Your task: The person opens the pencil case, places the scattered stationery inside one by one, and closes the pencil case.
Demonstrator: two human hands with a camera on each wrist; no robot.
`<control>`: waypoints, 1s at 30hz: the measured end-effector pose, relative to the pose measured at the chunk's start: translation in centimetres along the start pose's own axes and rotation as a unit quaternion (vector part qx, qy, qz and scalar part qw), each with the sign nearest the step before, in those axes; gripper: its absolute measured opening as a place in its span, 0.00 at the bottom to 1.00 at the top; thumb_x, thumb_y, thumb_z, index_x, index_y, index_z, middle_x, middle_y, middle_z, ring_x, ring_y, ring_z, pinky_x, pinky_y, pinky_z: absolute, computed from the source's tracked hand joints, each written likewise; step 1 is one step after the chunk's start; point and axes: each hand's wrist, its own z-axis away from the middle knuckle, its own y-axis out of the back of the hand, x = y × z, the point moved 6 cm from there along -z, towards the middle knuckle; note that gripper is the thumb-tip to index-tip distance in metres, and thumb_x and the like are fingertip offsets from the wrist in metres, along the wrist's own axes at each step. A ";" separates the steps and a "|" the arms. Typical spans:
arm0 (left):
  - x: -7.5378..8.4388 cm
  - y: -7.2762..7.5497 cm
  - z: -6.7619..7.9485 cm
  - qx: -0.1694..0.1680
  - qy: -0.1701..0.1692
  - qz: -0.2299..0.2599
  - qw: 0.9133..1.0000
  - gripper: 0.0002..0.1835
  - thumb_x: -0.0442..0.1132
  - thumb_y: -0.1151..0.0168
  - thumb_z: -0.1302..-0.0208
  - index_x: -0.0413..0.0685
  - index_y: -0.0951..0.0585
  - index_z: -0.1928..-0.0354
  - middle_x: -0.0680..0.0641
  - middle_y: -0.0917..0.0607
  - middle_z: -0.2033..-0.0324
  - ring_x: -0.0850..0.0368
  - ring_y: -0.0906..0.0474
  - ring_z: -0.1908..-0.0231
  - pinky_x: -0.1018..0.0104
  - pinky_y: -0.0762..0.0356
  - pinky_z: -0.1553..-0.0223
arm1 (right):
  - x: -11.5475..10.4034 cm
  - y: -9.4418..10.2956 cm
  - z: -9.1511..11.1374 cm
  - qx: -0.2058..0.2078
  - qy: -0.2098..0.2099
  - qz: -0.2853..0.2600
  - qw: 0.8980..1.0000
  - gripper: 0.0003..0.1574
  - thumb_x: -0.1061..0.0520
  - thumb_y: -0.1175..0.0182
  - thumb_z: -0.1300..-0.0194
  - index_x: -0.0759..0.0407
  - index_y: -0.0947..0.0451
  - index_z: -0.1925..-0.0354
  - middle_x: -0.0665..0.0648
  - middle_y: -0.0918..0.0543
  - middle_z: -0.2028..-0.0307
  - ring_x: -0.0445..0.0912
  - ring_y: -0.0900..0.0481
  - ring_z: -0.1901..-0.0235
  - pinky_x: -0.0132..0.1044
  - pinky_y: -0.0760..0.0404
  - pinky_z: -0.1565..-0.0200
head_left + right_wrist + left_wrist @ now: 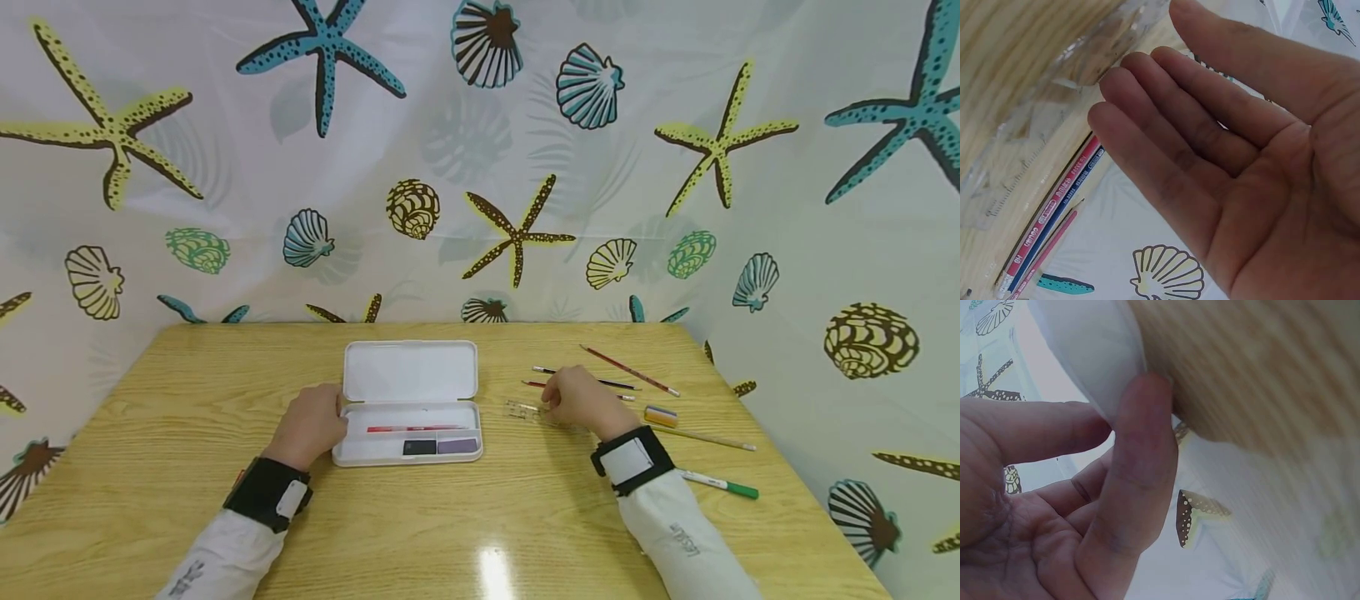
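An open white pencil case (410,372) lies on the table with its lid folded back. Inside its tray are a red pen-like stick (412,428), a black block (419,447) and a purple block (457,446). My left hand (311,427) is at the case's left side; in the left wrist view its thumb and index finger pinch the white edge (1100,350). To the right, my right hand (588,402) is over a clear ruler (522,410), partly covering it. The right wrist view shows its fingers (1147,134) extended, fingertips by the ruler, the thumb apart.
Beyond my right hand lie a red pencil (630,369), a dark pencil (618,384) and another red pencil (534,384). Farther right are an orange-and-blue eraser (661,417), a yellowish pencil (712,437) and a green-capped marker (720,482). A patterned curtain (420,283) borders the wooden table.
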 end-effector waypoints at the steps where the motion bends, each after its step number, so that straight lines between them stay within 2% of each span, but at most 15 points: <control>1: 0.0 0.0 0.0 0.000 0.000 0.001 1.000 0.06 0.24 0.43 0.41 0.38 0.27 0.74 0.47 0.30 0.79 0.52 0.29 0.78 0.63 0.35 0.76 | 0.0 -0.1 0.0 0.000 0.001 0.001 1.000 0.15 0.65 0.25 0.42 0.66 0.14 0.56 0.57 0.16 0.65 0.47 0.19 0.65 0.45 0.18 0.58; 14: -0.1 0.1 -0.1 0.001 -0.001 0.001 1.000 0.06 0.25 0.43 0.41 0.38 0.27 0.73 0.46 0.31 0.79 0.51 0.29 0.78 0.63 0.35 0.76 | 0.5 -0.7 -0.3 0.012 0.000 0.013 1.000 0.12 0.68 0.24 0.46 0.62 0.14 0.62 0.55 0.19 0.68 0.46 0.24 0.68 0.43 0.20 0.60; 23: -0.1 0.1 -0.1 -0.002 0.003 0.000 1.000 0.06 0.25 0.43 0.41 0.38 0.27 0.73 0.46 0.31 0.79 0.51 0.30 0.78 0.62 0.35 0.76 | 0.4 -0.9 -0.4 0.005 0.014 0.019 1.000 0.14 0.68 0.24 0.46 0.61 0.16 0.62 0.55 0.20 0.69 0.45 0.25 0.69 0.43 0.21 0.61; 30: 0.1 0.1 0.1 -0.003 0.006 0.000 1.000 0.05 0.24 0.43 0.41 0.38 0.27 0.72 0.46 0.31 0.79 0.51 0.30 0.78 0.62 0.35 0.76 | 0.6 -1.0 -0.4 -0.001 0.007 0.020 1.000 0.14 0.68 0.25 0.46 0.61 0.16 0.62 0.54 0.21 0.69 0.45 0.26 0.69 0.42 0.22 0.60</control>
